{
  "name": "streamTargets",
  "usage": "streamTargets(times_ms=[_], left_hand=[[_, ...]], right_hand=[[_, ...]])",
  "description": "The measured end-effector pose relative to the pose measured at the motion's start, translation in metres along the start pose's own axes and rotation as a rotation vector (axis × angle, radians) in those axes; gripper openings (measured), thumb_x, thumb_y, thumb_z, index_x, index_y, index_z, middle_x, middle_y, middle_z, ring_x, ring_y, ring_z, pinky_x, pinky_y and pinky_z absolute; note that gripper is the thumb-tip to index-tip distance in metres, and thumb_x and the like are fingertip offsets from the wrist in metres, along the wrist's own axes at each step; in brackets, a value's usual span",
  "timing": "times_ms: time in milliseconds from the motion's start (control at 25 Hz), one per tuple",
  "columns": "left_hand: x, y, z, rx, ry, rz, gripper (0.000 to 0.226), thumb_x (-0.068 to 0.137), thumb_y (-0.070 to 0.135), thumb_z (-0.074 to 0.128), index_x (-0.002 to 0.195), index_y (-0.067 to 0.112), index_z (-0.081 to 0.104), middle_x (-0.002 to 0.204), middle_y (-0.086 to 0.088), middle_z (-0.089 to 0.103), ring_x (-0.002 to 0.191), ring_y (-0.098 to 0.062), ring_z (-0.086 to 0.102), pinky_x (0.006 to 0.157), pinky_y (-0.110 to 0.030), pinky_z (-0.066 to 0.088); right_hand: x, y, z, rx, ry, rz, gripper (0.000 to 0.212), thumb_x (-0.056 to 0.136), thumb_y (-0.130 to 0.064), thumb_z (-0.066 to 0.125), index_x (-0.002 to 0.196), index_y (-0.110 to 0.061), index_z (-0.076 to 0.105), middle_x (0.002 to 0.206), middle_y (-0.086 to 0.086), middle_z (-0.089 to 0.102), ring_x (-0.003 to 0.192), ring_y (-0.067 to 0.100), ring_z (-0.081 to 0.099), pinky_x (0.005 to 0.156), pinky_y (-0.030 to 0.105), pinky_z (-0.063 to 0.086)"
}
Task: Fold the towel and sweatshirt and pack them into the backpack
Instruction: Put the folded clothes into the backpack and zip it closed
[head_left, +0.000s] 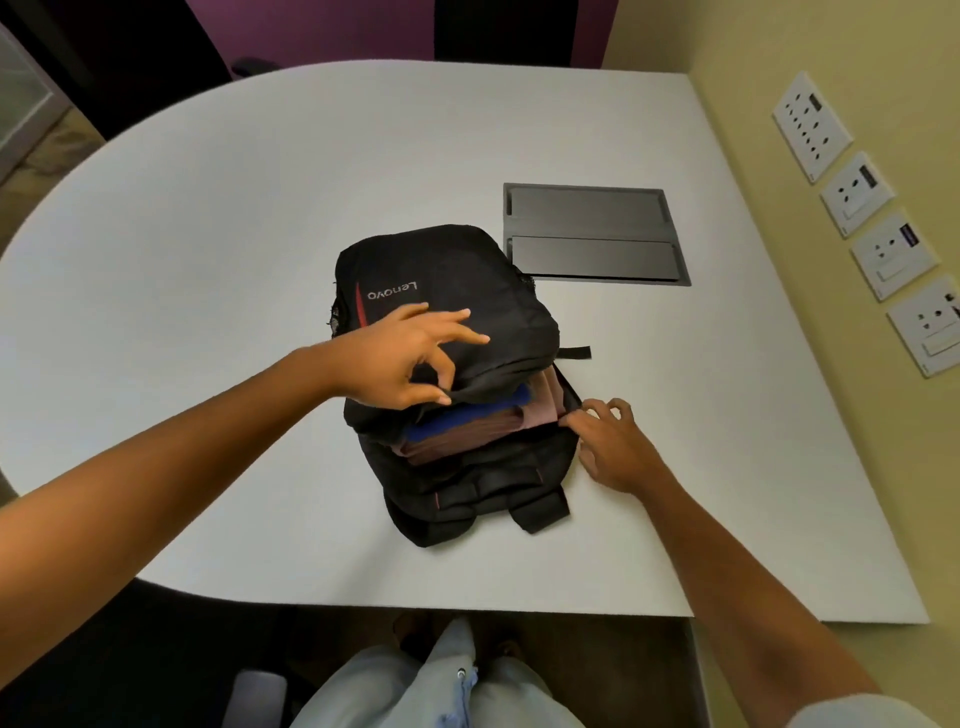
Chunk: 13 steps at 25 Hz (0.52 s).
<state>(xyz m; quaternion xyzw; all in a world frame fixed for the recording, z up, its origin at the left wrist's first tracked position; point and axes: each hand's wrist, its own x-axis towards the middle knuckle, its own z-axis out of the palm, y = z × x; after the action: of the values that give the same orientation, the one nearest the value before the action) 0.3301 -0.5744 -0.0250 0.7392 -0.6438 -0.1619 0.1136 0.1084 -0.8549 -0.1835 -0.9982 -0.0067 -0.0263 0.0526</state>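
A black backpack with a red stripe lies on the white table, its main opening facing me. Folded cloth shows inside the gap: a blue piece on top of a pinkish-brown piece. My left hand pinches the upper flap of the opening between thumb and forefinger, its other fingers spread over the bag. At the opening's right corner my right hand pinches the edge by the zipper. Which cloth is the towel and which the sweatshirt I cannot tell.
A grey recessed cable hatch is set in the table behind the backpack on the right. Wall sockets line the yellow wall at the right. The table's front edge is near my legs.
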Motion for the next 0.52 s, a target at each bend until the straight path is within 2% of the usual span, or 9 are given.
streamTargets(times_ms=[80,160,200,280,320,360,400,480,520], left_hand=[[0.01,0.009,0.017,0.059,-0.137,-0.027,0.022,0.087,0.047,0.069,0.075,0.03,0.065,0.16,0.015,0.031,0.154,-0.012,0.004,0.122,-0.053,-0.004],[0.022,0.022,0.031,0.041,-0.283,-0.116,0.039,0.082,0.063,0.066,0.072,0.026,0.061,0.158,0.011,0.035,0.153,-0.013,0.014,0.121,-0.057,-0.006],[0.029,0.027,0.037,-0.004,-0.279,-0.161,0.046,0.08,0.07,0.063,0.072,0.025,0.06,0.156,0.009,0.039,0.15,-0.012,0.022,0.121,-0.058,-0.003],[0.044,0.033,0.053,-0.095,-0.051,-0.219,0.049,0.082,0.074,0.057,0.087,0.025,0.06,0.156,0.006,0.038,0.15,-0.013,0.024,0.12,-0.061,0.005],[0.052,0.033,0.062,-0.097,0.096,-0.257,0.053,0.085,0.074,0.053,0.105,0.025,0.059,0.161,0.006,0.03,0.153,-0.015,0.016,0.119,-0.065,0.005],[0.06,0.031,0.071,-0.084,0.191,-0.319,0.067,0.085,0.076,0.049,0.129,0.026,0.051,0.165,0.007,0.016,0.154,-0.017,0.004,0.118,-0.068,0.0],[0.066,0.026,0.08,-0.066,0.216,-0.393,0.087,0.082,0.082,0.046,0.149,0.029,0.032,0.167,0.008,0.002,0.154,-0.02,-0.008,0.116,-0.068,-0.009],[0.069,0.015,0.102,0.011,0.098,-0.484,0.114,0.071,0.094,0.04,0.158,0.036,-0.004,0.165,0.011,-0.019,0.15,-0.025,-0.024,0.111,-0.07,-0.017],[0.066,0.008,0.112,0.066,0.02,-0.486,0.118,0.067,0.097,0.037,0.156,0.038,-0.014,0.164,0.011,-0.025,0.149,-0.027,-0.028,0.111,-0.072,-0.016]], right_hand=[[0.003,0.014,-0.004,-0.133,0.026,-0.093,0.029,0.07,-0.008,0.081,0.092,-0.022,0.067,0.093,-0.003,0.069,0.099,0.025,0.064,0.087,0.041,0.034],[0.011,0.012,-0.011,-0.142,0.129,-0.167,0.027,0.069,-0.002,0.082,0.081,-0.021,0.067,0.082,-0.003,0.067,0.088,0.024,0.065,0.082,0.038,0.033],[0.015,0.008,-0.015,-0.126,0.198,-0.209,0.026,0.069,0.001,0.081,0.08,-0.019,0.067,0.08,-0.002,0.066,0.084,0.024,0.065,0.08,0.036,0.033],[0.02,-0.001,-0.019,-0.098,0.286,-0.292,0.024,0.072,0.002,0.08,0.08,-0.018,0.069,0.078,-0.002,0.066,0.081,0.023,0.063,0.078,0.033,0.034],[0.02,-0.006,-0.019,-0.089,0.309,-0.325,0.021,0.074,0.001,0.079,0.081,-0.018,0.07,0.078,-0.002,0.066,0.08,0.023,0.063,0.077,0.032,0.034],[0.018,-0.009,-0.017,-0.081,0.332,-0.352,0.019,0.076,0.0,0.078,0.082,-0.017,0.071,0.079,-0.003,0.067,0.079,0.022,0.062,0.076,0.032,0.035],[0.016,-0.013,-0.016,-0.068,0.364,-0.37,0.018,0.079,0.0,0.076,0.083,-0.017,0.072,0.079,-0.003,0.067,0.078,0.021,0.062,0.075,0.031,0.035],[0.011,-0.019,-0.012,-0.032,0.421,-0.383,0.016,0.085,-0.001,0.071,0.084,-0.017,0.073,0.081,-0.004,0.068,0.075,0.02,0.06,0.073,0.03,0.034],[0.009,-0.023,-0.01,-0.013,0.432,-0.382,0.016,0.089,-0.003,0.066,0.085,-0.017,0.073,0.082,-0.005,0.069,0.075,0.019,0.06,0.073,0.03,0.034]])
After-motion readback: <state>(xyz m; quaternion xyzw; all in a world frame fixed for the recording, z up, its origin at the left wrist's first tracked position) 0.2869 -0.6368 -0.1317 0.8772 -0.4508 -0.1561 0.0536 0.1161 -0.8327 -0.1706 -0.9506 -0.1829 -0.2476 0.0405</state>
